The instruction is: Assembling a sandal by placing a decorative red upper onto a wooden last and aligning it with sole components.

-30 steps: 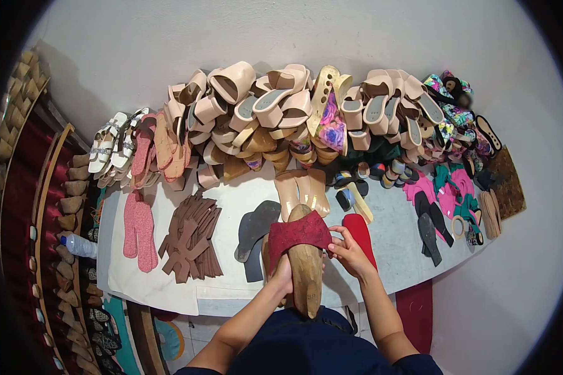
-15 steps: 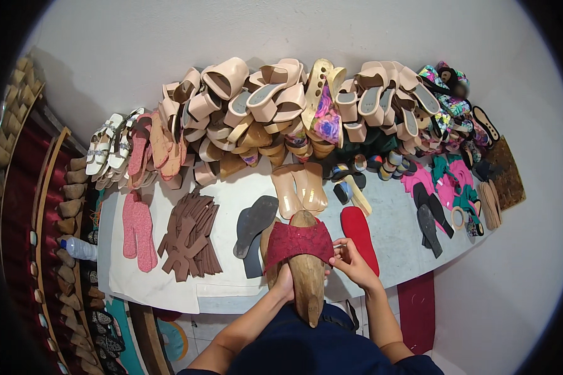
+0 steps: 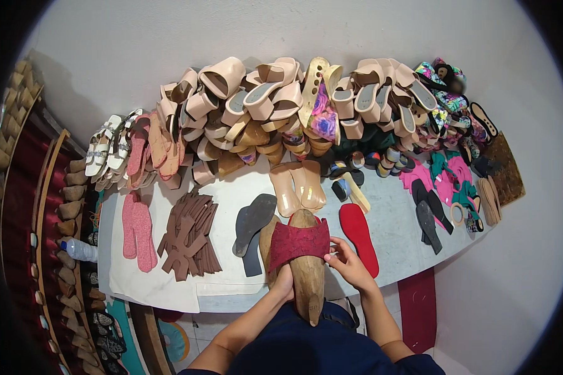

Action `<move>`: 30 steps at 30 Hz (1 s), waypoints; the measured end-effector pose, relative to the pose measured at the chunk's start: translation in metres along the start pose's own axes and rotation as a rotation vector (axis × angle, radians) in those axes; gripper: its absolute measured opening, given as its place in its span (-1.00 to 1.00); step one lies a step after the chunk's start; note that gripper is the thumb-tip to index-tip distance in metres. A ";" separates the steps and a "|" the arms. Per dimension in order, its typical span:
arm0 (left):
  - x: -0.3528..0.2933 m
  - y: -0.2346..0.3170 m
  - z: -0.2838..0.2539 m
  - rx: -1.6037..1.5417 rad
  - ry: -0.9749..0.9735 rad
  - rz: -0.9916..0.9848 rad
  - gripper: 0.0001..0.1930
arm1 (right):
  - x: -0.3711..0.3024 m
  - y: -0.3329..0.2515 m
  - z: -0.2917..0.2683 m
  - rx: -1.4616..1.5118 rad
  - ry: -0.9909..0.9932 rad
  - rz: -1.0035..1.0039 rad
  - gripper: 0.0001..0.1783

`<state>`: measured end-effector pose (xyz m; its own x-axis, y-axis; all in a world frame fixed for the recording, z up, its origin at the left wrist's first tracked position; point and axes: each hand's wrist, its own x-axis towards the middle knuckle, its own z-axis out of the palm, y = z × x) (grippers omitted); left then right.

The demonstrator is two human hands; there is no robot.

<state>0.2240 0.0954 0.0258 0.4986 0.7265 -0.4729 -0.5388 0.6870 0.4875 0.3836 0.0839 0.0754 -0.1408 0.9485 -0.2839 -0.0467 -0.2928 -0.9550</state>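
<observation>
In front of my body a wooden shoe last (image 3: 308,290) points its narrow end toward me. Across it lies a dark red, lace-like shoe upper (image 3: 300,245). My left hand (image 3: 283,283) grips the last from the left side, its fingers partly hidden beneath. At the upper's right edge, my right hand (image 3: 349,265) is closed, thumb and fingers pinching the material. Another wooden last (image 3: 266,240) shows just left of the upper. Close by on the table are a red insole (image 3: 359,240) to the right and dark grey soles (image 3: 254,225) to the left.
Heeled beige sandals (image 3: 269,94) are heaped along the table's back. Brown cut straps (image 3: 191,234) and pink insoles (image 3: 139,234) lie on the left, tan insoles (image 3: 297,189) beyond the last, and black soles (image 3: 428,215) on the right. Racks of lasts (image 3: 72,209) stand far left.
The upper's right edge and my right hand have shifted slightly left and up. My left hand stays on the last.
</observation>
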 end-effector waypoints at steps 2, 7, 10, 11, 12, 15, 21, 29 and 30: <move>-0.001 0.000 0.001 -0.016 0.018 0.026 -0.39 | -0.001 0.009 -0.005 -0.031 -0.014 -0.024 -0.53; -0.005 -0.001 -0.009 -0.043 0.035 -0.020 -0.38 | -0.003 0.010 -0.013 -0.204 -0.023 0.000 -0.57; -0.003 -0.003 -0.005 -0.004 0.117 0.028 -0.41 | 0.015 0.006 -0.016 -0.176 0.083 -0.057 -0.56; -0.002 -0.004 -0.005 -0.001 0.113 0.024 -0.41 | 0.023 0.002 -0.016 -0.010 0.170 -0.103 -0.54; -0.001 -0.005 -0.005 -0.002 0.113 0.004 -0.42 | 0.031 -0.005 -0.014 0.057 0.147 -0.102 -0.53; 0.000 -0.007 -0.003 0.013 0.136 0.001 -0.44 | 0.040 -0.013 -0.009 -0.032 0.059 -0.077 -0.58; 0.000 -0.005 -0.004 -0.018 0.188 0.041 -0.45 | 0.022 0.000 0.009 -0.388 0.296 -0.334 -0.64; 0.003 -0.011 -0.016 -0.019 0.131 0.001 -0.49 | 0.023 0.013 0.010 -0.464 0.318 -0.308 -0.64; 0.003 -0.011 -0.016 -0.009 0.132 0.011 -0.49 | 0.025 0.015 0.011 -0.463 0.319 -0.308 -0.64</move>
<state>0.2208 0.0898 0.0067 0.3991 0.7254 -0.5608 -0.5499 0.6788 0.4866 0.3681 0.1013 0.0549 0.1158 0.9911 0.0657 0.4039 0.0135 -0.9147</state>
